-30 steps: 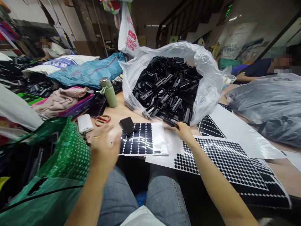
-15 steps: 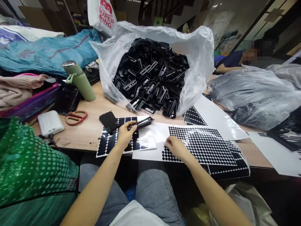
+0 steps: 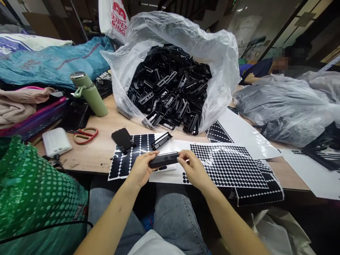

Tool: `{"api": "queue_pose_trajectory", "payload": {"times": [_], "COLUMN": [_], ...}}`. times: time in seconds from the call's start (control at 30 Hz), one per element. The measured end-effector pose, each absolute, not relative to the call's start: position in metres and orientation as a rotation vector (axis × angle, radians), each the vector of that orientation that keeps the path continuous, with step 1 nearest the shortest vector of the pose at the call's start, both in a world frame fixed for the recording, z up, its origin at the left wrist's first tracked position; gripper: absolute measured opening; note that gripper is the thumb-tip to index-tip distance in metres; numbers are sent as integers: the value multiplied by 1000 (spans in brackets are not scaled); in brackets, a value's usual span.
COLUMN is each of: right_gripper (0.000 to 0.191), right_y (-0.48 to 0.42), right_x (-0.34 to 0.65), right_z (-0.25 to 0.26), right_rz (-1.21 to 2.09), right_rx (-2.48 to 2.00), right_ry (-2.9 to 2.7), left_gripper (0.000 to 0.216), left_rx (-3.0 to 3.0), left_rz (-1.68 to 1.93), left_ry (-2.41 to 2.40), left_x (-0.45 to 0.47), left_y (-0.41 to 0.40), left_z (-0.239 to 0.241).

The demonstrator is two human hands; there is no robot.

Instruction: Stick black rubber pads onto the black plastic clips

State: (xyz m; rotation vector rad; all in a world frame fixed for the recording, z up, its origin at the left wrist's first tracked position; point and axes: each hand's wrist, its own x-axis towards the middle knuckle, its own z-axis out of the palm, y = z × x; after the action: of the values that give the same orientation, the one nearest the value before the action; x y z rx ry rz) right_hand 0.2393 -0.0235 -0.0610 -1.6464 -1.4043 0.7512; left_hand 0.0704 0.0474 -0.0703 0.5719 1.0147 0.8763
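Note:
In my left hand (image 3: 141, 169) is a long black plastic housing (image 3: 164, 160) with a ribbed side, held level by its left end over the front edge of the table. My right hand (image 3: 193, 169) is closed in a pinch at the housing's right end; anything small between its fingertips is hidden. Under and beside the right hand lies a white sheet of round black stickers (image 3: 225, 164). Beyond the held housing, a second slotted black housing (image 3: 161, 141) rests on the sheets. A sheet of larger black stickers (image 3: 124, 161) lies to the left.
A clear plastic bag (image 3: 223, 71) full of black housings (image 3: 170, 88) stands behind. Leftward are a flat black piece (image 3: 122, 139), red-handled scissors (image 3: 86, 136), a white power bank (image 3: 56, 141) and a green bottle (image 3: 91, 95). A person (image 3: 261, 69) sits at the far right.
My left hand has brought the housing down and nearer, turning its ribbed side toward me. My right hand has left the dot sheet and moved up to the housing's right end.

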Motion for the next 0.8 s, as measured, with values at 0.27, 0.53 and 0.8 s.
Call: {"api": "queue_pose_trajectory", "payload": {"times": [0.27,0.53,0.8], "right_gripper": [11,12,7], "right_y": [-16,-22,-12], "right_x": [211,214,202], "right_z": [-67,-66,-98], "right_rz": [678,645,441], "right_rx": [-1632,-1651,-1805], "right_ry": [-1315,-1339,-1368], "left_gripper": [15,20,29], "left_rx": [559,585,672], "left_rz": [895,894,1124], "left_ry": [958,937,1064], "left_x": [78,80,73], "left_y": [30,24,44], "left_z": [-63,-65,-87]}}
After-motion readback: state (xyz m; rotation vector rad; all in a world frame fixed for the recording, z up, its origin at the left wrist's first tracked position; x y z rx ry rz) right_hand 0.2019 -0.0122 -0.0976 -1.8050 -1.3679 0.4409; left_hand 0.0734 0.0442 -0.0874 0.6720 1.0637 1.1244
